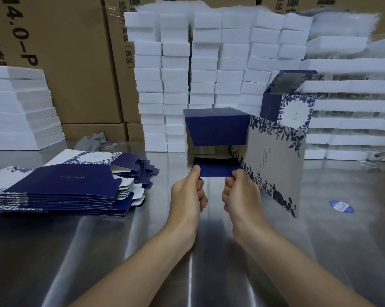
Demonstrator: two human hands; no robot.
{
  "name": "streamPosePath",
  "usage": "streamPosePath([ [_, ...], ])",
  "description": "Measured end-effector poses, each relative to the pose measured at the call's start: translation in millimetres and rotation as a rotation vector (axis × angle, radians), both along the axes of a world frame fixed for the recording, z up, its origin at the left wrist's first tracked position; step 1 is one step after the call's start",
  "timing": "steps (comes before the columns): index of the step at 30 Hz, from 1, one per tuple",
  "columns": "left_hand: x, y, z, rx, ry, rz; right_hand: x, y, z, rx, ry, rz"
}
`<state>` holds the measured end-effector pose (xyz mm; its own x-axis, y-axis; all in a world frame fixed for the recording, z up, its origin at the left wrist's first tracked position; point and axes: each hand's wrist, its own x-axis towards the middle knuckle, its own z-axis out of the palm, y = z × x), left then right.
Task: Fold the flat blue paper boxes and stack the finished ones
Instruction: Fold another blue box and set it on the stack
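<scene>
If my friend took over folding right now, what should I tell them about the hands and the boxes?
Left hand: pinches the blue flap at the near end of the half-opened box.
Right hand: pinches the same flap at its other end.
Flat boxes: piled on the steel table, to the left.
Done: one shaped box stands behind on the right, top flap up.
Left: fold this flap in, finish and stack the box, then work through the pile.

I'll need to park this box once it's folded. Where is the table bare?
Bare table near you, in front of the flat box stack, and right of the held box around the blue sticker. Crowded: that stack at left, foam blocks behind.
</scene>
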<state>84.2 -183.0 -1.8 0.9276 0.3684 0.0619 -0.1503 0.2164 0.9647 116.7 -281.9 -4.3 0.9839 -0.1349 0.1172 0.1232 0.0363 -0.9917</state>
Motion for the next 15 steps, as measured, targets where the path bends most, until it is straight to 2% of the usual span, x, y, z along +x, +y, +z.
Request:
streamPosePath([
  [5,-0.7,-0.8,2.9,0.052,0.014,-0.019,1.8,-3.3,0.3,0.091,0.018,-0.004],
  [12,-6.6,7.0,11.9,0.139,-0.032,0.065,4.9,-9.0,2.6,-0.035,-0.067,-0.072],
  [15,-5.2,22.0,19.0,0.179,-0.164,0.108,8.9,-17.2,10.5,-0.117,-0.099,-0.055],
])
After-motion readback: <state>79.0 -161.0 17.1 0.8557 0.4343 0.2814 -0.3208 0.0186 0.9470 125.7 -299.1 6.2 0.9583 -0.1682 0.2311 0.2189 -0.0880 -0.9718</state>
